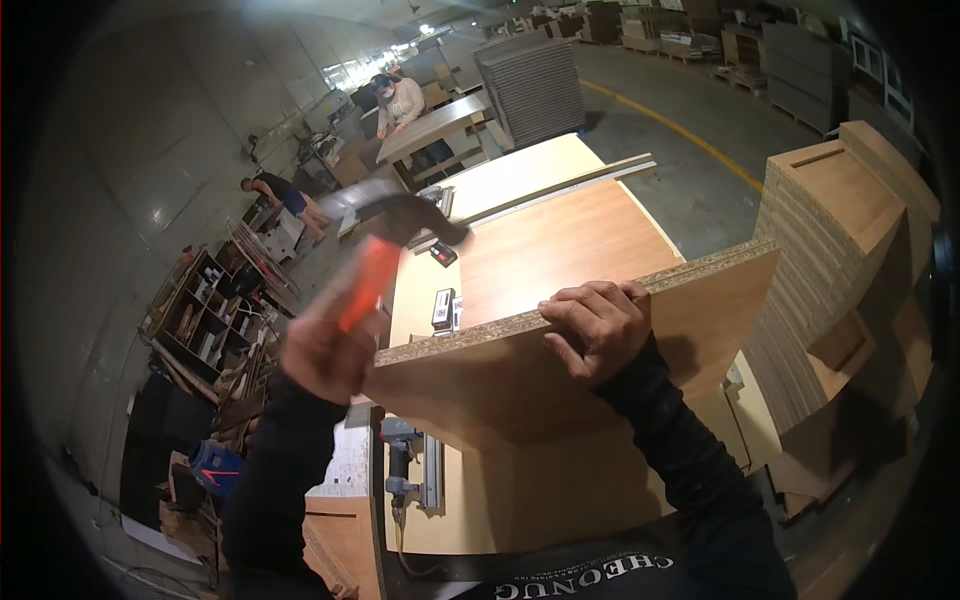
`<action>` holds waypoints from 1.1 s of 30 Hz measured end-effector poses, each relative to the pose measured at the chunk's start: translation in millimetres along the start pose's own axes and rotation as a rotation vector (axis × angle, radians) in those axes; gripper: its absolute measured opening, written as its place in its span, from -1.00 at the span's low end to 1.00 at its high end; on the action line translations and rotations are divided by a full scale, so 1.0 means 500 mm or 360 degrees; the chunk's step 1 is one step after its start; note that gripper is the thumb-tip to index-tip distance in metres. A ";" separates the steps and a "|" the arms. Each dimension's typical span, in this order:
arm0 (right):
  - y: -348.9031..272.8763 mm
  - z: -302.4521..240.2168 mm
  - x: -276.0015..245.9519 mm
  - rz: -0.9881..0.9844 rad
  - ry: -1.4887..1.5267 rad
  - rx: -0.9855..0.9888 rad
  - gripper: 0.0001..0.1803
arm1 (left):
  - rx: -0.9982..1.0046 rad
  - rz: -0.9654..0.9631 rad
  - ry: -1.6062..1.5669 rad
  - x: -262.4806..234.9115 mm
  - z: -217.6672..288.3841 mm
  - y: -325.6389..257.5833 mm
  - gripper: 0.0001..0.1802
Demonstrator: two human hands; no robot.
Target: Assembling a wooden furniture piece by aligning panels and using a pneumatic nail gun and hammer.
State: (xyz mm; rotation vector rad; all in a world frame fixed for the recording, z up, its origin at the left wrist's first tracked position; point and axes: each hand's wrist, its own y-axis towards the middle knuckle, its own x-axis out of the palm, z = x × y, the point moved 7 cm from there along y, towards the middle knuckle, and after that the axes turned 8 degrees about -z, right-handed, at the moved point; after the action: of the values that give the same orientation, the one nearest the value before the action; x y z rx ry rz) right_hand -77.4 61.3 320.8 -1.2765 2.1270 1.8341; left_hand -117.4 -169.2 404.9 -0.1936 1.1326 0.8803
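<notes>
My left hand (330, 345) is wrapped round the orange handle of a claw hammer (405, 220), raised above the left end of a wood-faced particleboard panel (520, 385). Motion blurs the hammer and that hand. The panel stands on edge across the workbench, its rough chip edge facing up. Over this top edge, right of the middle, my right hand (600, 325) grips with bent fingers on the far side and the thumb on the near face. Beyond the panel, a flat wood-faced board (570, 240) lies on the bench.
A nail gun (400, 465) with a hose lies at the near left. Behind the panel are a small box (443, 308) and a black-and-red item (443, 254). Stacked panels (800, 280) stand close on the right. Two people (400, 105) (285, 195) work farther off.
</notes>
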 end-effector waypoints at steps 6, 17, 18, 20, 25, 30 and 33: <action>-0.003 0.004 0.007 -0.0004 0.0009 -0.0060 -0.72 | -0.0043 -0.0279 0.0378 0.094 -0.010 0.005 -0.42; -0.049 0.187 -0.177 -0.0146 -0.0320 -0.0017 -0.67 | -0.0517 -0.0295 -0.0245 0.122 -0.035 -0.018 -0.45; -0.055 0.207 -0.202 -0.0121 -0.0379 -0.0005 -0.68 | -0.0405 -0.0246 -0.0201 0.125 -0.013 -0.012 -0.45; -0.067 0.226 -0.227 -0.0060 -0.0427 -0.0053 -0.68 | 0.0408 0.0012 0.0355 0.119 0.068 0.020 -0.45; -0.075 0.238 -0.226 0.0055 -0.0419 0.0011 -0.70 | 0.0044 0.0098 -0.0471 0.101 0.166 0.115 -0.47; -0.076 0.253 -0.221 0.0019 -0.0367 0.0041 -0.72 | 0.0496 -0.0287 0.0722 0.210 0.198 0.188 -0.44; -0.083 0.252 -0.226 -0.0011 -0.0424 -0.0041 -0.60 | -0.0047 -0.0488 0.0219 0.239 0.168 0.172 -0.36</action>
State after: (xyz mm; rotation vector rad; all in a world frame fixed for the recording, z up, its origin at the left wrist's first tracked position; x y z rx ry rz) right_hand -35.2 229.9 310.9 -0.9771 1.9625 1.9110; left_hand -101.2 -4.9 365.7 -0.4459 1.1801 0.6182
